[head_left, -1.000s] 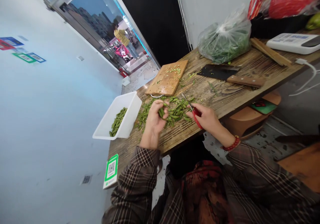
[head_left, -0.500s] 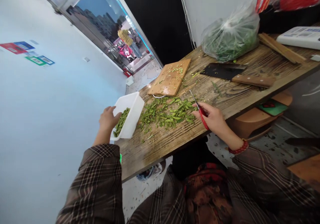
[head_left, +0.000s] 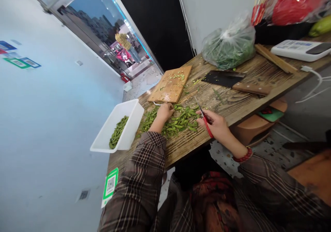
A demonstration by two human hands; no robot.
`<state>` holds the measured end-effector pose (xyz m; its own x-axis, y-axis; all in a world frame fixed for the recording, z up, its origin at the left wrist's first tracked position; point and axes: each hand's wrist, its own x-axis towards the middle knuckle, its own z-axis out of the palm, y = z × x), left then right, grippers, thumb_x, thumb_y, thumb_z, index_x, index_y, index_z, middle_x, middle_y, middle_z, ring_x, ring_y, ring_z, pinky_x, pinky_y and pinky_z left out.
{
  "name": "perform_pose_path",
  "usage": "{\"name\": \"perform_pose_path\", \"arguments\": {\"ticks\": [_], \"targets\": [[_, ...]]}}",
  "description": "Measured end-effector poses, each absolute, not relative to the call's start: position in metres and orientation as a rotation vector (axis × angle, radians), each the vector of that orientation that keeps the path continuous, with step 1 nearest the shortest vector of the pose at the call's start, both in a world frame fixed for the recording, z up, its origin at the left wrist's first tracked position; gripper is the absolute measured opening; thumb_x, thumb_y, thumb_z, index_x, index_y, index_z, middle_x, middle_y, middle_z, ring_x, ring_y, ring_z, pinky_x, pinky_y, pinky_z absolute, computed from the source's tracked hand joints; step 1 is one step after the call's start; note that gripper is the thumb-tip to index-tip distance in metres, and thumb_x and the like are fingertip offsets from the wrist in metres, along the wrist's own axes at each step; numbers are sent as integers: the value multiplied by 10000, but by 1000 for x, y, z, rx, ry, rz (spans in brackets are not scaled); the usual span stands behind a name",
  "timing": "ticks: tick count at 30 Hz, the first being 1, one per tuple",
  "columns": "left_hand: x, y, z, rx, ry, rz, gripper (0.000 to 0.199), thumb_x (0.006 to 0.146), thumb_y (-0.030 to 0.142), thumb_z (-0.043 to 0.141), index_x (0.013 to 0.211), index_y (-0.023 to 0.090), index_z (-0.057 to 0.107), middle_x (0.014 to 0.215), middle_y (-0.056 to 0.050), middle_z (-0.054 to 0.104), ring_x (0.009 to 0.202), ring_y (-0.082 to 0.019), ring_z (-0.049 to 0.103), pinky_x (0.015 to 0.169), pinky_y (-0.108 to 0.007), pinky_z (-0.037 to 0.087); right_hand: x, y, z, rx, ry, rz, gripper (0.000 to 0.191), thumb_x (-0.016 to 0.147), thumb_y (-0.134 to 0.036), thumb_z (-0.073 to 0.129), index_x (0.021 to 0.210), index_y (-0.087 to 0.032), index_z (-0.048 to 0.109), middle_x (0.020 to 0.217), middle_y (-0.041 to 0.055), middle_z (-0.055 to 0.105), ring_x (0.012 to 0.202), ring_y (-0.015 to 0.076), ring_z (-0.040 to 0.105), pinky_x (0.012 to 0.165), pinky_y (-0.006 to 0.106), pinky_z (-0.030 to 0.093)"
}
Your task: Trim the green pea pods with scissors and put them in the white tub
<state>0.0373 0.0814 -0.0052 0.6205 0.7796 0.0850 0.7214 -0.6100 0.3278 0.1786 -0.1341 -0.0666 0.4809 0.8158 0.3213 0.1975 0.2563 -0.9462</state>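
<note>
My right hand [head_left: 217, 125] grips a pair of scissors [head_left: 207, 123] with red handles, its narrow metal blades pointing up and away over the table. My left hand [head_left: 164, 113] is down at the spread pile of green soybean pods [head_left: 182, 121], fingers curled and pressed together. What they pinch, if anything, is hidden. Left of the pile stands a white plastic tub [head_left: 134, 121], with trimmed pods [head_left: 119, 132] lying inside. Small clippings are scattered among the loose pods.
Behind the pile lies a wooden cutting board [head_left: 168, 83] with green bits on it. A cleaver [head_left: 224, 79] rests to the right, near a tied plastic bag of greens [head_left: 229, 47]. Farther right are wooden strips [head_left: 276, 59] and a white device [head_left: 297, 49].
My left hand has moved right, from the tub to the soybean pods on the table. My right hand still holds the scissors. The view has shifted slightly to the right.
</note>
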Motion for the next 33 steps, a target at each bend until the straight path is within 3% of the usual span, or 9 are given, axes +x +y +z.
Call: {"name": "perform_pose_path", "arguments": {"ticks": [3,7,11,26,33], "targets": [[32,79,-2,2524,1213,338,84,660,115,640,601,151,592,590,-3,548,602,-127,470,633,-262,374,179,-133,-66,-1269,-1031,537,373,800,-435,628,1087,-198,647,702,-9,594,604,129,525,578,249,434],[21,52,12,2125,1055,400,165,776,296,591,803,139,633,721,-20,651,511,-75,450,502,-205,332,180,-133,-63,-1291,-1050,557,372,798,-444,631,1076,-197,658,784,16,642,644,142,558,610,262,450],[21,13,25,1630,820,481,331,713,357,705,952,145,615,771,-32,681,465,-43,444,420,-168,281,182,-133,-58,-1406,-1156,481,393,785,-464,644,1077,-203,676,736,13,634,616,146,543,595,266,432],[28,-50,37,1684,650,373,300,795,436,649,847,144,609,691,-2,619,452,-39,456,421,-174,326,177,-142,-43,-1326,-1404,394,403,768,-470,677,1077,-210,677,702,2,601,596,131,495,572,252,399],[24,-51,39,1686,646,364,294,801,440,638,814,155,567,673,4,613,445,-41,440,425,-180,312,172,-144,-45,-1259,-1374,486,376,797,-479,638,1040,-199,697,778,34,660,680,163,570,622,266,439]]}}
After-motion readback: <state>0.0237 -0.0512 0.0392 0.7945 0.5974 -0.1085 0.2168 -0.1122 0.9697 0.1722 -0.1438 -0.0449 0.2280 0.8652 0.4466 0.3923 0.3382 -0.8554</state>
